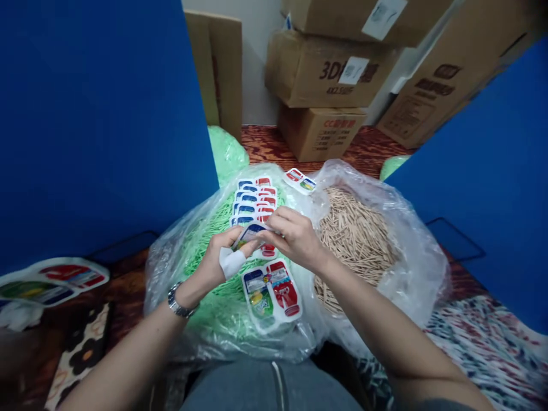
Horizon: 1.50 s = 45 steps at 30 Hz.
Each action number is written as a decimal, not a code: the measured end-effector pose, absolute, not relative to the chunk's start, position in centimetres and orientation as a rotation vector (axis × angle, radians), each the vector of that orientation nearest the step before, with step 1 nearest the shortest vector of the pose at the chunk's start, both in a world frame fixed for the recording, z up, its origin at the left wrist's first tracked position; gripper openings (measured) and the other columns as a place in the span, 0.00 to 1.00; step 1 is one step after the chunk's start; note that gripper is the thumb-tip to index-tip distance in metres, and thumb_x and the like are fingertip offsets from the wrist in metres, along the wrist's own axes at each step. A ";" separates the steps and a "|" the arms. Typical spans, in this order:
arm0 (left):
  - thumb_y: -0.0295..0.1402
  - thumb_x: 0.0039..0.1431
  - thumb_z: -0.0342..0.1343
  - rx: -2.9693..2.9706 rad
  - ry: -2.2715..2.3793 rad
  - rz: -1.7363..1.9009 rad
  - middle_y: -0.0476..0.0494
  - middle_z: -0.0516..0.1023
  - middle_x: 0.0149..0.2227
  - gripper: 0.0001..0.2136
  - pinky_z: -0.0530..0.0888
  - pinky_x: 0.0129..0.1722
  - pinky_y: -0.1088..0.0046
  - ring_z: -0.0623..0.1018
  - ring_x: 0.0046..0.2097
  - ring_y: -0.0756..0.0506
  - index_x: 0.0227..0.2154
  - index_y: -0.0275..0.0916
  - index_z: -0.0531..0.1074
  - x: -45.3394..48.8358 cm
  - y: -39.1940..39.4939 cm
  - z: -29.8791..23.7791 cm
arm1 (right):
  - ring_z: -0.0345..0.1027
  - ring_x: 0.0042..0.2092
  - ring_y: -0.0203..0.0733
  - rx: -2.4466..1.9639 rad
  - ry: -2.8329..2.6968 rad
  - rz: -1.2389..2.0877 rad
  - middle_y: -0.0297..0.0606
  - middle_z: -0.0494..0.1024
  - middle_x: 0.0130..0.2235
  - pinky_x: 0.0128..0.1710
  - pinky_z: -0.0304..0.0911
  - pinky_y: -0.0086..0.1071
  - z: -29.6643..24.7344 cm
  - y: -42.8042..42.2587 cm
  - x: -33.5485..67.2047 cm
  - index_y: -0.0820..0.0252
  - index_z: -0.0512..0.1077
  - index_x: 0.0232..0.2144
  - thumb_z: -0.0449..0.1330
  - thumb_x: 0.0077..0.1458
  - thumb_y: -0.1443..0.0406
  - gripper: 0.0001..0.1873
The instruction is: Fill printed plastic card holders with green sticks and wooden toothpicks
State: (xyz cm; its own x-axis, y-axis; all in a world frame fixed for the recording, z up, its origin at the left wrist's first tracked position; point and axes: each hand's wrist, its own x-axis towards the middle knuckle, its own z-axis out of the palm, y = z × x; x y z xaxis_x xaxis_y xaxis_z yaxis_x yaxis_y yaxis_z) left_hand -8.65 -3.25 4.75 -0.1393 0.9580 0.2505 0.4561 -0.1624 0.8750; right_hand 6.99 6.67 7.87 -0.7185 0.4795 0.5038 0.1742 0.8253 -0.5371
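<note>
Both hands grip one printed pouch (252, 229), white-edged with a blue part showing, above a plastic bag (166, 274) of thin green strands (212, 228). My left hand (216, 257), with a white wrapping near the thumb and a metal watch on the wrist, pinches its left side. Fingers of my right hand (295, 234) are closed at its right edge and cover part of it. Beyond the hands, several similar red-and-blue pouches (248, 198) lie overlapping in a row. Nearer my body is a two-part pouch (274, 294), one half green and blue, the other red with a bottle picture.
On the right stands an open plastic bag of thin tan sticks (355, 240). Another pouch (299, 180) lies between the bags. Cardboard boxes (325, 74) are stacked behind. Blue panels (103, 114) flank both sides. A large printed piece (55, 279) lies far left.
</note>
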 end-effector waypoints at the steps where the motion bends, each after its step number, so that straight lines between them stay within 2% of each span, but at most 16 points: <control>1: 0.35 0.58 0.54 1.654 1.601 1.235 0.48 0.70 0.27 0.09 0.66 0.30 0.74 0.69 0.30 0.49 0.27 0.35 0.73 -9.3 -3.6 4.9 | 0.60 0.32 0.40 -0.457 -2.339 0.645 0.35 0.66 0.27 0.36 0.59 0.35 8.0 6.4 6.2 0.56 0.67 0.22 0.55 0.57 0.57 0.15; 5: 0.35 0.53 0.59 1.620 1.770 1.257 0.50 0.68 0.23 0.09 0.63 0.27 0.75 0.66 0.27 0.50 0.22 0.35 0.72 -11.8 -5.4 4.6 | 0.65 0.40 0.43 -0.299 -2.272 0.815 0.37 0.72 0.35 0.45 0.60 0.41 8.0 5.4 3.9 0.54 0.71 0.32 0.54 0.58 0.62 0.07; 7: 0.35 0.50 0.62 1.476 1.868 1.349 0.50 0.69 0.23 0.09 0.64 0.27 0.75 0.67 0.26 0.50 0.24 0.34 0.73 -12.9 -6.4 4.4 | 0.64 0.46 0.45 -0.323 -2.195 0.836 0.40 0.71 0.45 0.50 0.58 0.43 7.2 4.8 3.4 0.53 0.70 0.43 0.54 0.58 0.63 0.10; 9: 0.35 0.49 0.63 1.293 1.897 1.443 0.48 0.74 0.26 0.09 0.66 0.29 0.75 0.70 0.28 0.49 0.28 0.34 0.75 -13.7 -7.2 4.3 | 0.64 0.47 0.45 -0.418 -2.188 0.839 0.42 0.70 0.48 0.49 0.59 0.43 5.5 3.6 3.1 0.54 0.67 0.47 0.54 0.58 0.63 0.14; 11: 0.36 0.48 0.63 1.139 1.889 1.522 0.46 0.76 0.28 0.11 0.68 0.30 0.74 0.72 0.29 0.48 0.31 0.34 0.76 -14.2 -7.9 4.2 | 0.67 0.39 0.44 -0.451 -2.326 0.852 0.41 0.74 0.39 0.41 0.63 0.40 3.2 1.8 3.1 0.55 0.70 0.42 0.54 0.58 0.61 0.11; 13: 0.36 0.47 0.65 1.045 1.864 1.565 0.46 0.77 0.28 0.11 0.68 0.29 0.74 0.72 0.28 0.49 0.31 0.34 0.76 -14.5 -8.3 3.8 | 0.65 0.28 0.41 -0.326 -2.562 0.778 0.36 0.72 0.24 0.29 0.62 0.34 0.8 -0.7 3.2 0.56 0.72 0.30 0.56 0.56 0.58 0.09; 15: 0.36 0.47 0.65 0.984 1.813 1.603 0.47 0.77 0.27 0.11 0.68 0.28 0.75 0.72 0.27 0.49 0.30 0.34 0.76 -14.6 -8.4 3.4 | 0.61 0.23 0.38 -0.190 -2.657 0.699 0.33 0.70 0.20 0.23 0.58 0.31 -0.9 -3.3 3.3 0.55 0.71 0.27 0.56 0.55 0.59 0.10; 17: 0.35 0.46 0.65 0.934 1.750 1.647 0.48 0.77 0.26 0.11 0.68 0.28 0.75 0.72 0.27 0.50 0.30 0.33 0.76 -14.5 -8.4 2.8 | 0.61 0.22 0.38 -0.082 -2.691 0.696 0.32 0.72 0.21 0.20 0.55 0.30 -1.8 -5.5 3.3 0.54 0.71 0.30 0.55 0.55 0.60 0.07; 20: 0.35 0.46 0.65 0.900 1.698 1.672 0.48 0.77 0.26 0.11 0.68 0.28 0.74 0.72 0.27 0.49 0.30 0.33 0.76 -14.5 -8.1 2.0 | 0.65 0.24 0.40 0.067 -2.855 0.698 0.36 0.76 0.26 0.22 0.58 0.31 -2.0 -7.2 3.2 0.57 0.71 0.40 0.57 0.52 0.60 0.13; 23: 0.35 0.46 0.65 0.898 1.673 1.641 0.48 0.77 0.27 0.11 0.69 0.28 0.74 0.73 0.27 0.49 0.31 0.34 0.77 -14.3 -7.8 1.6 | 0.69 0.31 0.44 0.211 -3.035 0.763 0.43 0.78 0.34 0.31 0.63 0.33 -1.5 -6.8 3.5 0.63 0.67 0.49 0.56 0.54 0.57 0.22; 26: 0.35 0.46 0.65 0.878 1.636 1.630 0.47 0.78 0.28 0.11 0.70 0.29 0.73 0.73 0.28 0.48 0.31 0.35 0.77 -14.2 -7.7 1.3 | 0.69 0.38 0.42 0.255 -3.062 0.920 0.44 0.77 0.40 0.39 0.62 0.32 -0.7 -5.2 4.0 0.62 0.63 0.54 0.50 0.60 0.56 0.23; 29: 0.35 0.47 0.65 0.868 1.626 1.640 0.46 0.79 0.29 0.11 0.70 0.30 0.73 0.74 0.28 0.49 0.32 0.35 0.77 -14.3 -7.8 1.1 | 0.68 0.40 0.39 0.108 -3.038 0.912 0.41 0.76 0.40 0.39 0.62 0.29 0.0 -3.0 4.1 0.60 0.67 0.49 0.46 0.63 0.59 0.18; 33: 0.34 0.47 0.65 0.868 1.633 1.659 0.46 0.79 0.30 0.10 0.70 0.30 0.73 0.74 0.28 0.49 0.33 0.35 0.77 -14.6 -8.0 1.0 | 0.66 0.40 0.41 -0.167 -3.066 0.602 0.41 0.75 0.37 0.40 0.61 0.33 0.1 -0.8 3.3 0.61 0.69 0.43 0.48 0.62 0.62 0.14; 35: 0.34 0.47 0.65 0.867 1.631 1.645 0.46 0.79 0.29 0.10 0.71 0.30 0.73 0.74 0.28 0.49 0.33 0.35 0.77 -14.6 -8.0 1.1 | 0.65 0.42 0.45 -0.182 -3.126 0.462 0.43 0.74 0.38 0.41 0.61 0.36 0.0 -0.4 2.6 0.61 0.68 0.46 0.54 0.58 0.59 0.16; 39: 0.35 0.47 0.65 0.853 1.624 1.650 0.46 0.78 0.29 0.11 0.71 0.30 0.73 0.74 0.28 0.49 0.32 0.34 0.77 -14.4 -7.8 1.5 | 0.64 0.43 0.50 -0.126 -3.248 0.401 0.47 0.72 0.41 0.39 0.62 0.39 -0.5 -1.0 0.9 0.63 0.66 0.48 0.63 0.48 0.51 0.30; 45: 0.36 0.46 0.65 0.836 1.636 1.653 0.47 0.78 0.26 0.11 0.70 0.27 0.74 0.73 0.26 0.49 0.30 0.34 0.77 -14.3 -7.7 1.6 | 0.67 0.39 0.45 0.014 -3.276 0.524 0.44 0.74 0.39 0.37 0.62 0.34 -1.6 -2.4 -1.4 0.62 0.69 0.44 0.62 0.50 0.53 0.24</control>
